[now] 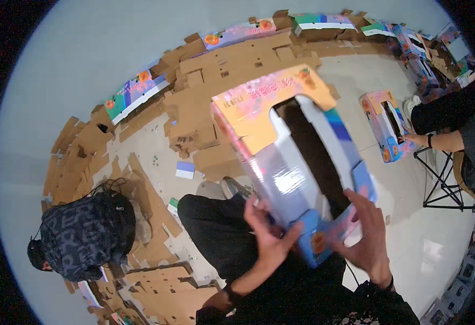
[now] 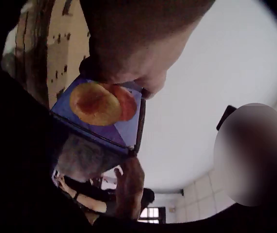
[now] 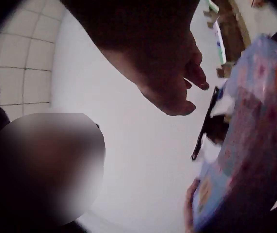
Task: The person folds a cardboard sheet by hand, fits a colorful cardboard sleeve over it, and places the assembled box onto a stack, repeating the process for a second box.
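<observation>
A printed cardboard box (image 1: 280, 157), peach-orange at its far end and blue at the near end, is tilted over my lap. A long dark opening (image 1: 316, 157) runs along its top face. My left hand (image 1: 270, 238) grips the near left corner, thumb on the blue end. In the left wrist view that blue end panel (image 2: 99, 109) carries a peach picture. My right hand (image 1: 367, 235) is at the near right corner with fingers bent loosely. The right wrist view has this right hand (image 3: 170, 80) a little apart from the box (image 3: 255, 126).
Flattened brown cardboard (image 1: 237, 70) and printed box pieces (image 1: 137, 95) line the wall. A dark backpack (image 1: 88, 235) lies at left. At right, another person's hand (image 1: 413, 138) touches a similar box (image 1: 382, 124), beside a folding stool (image 1: 446, 184).
</observation>
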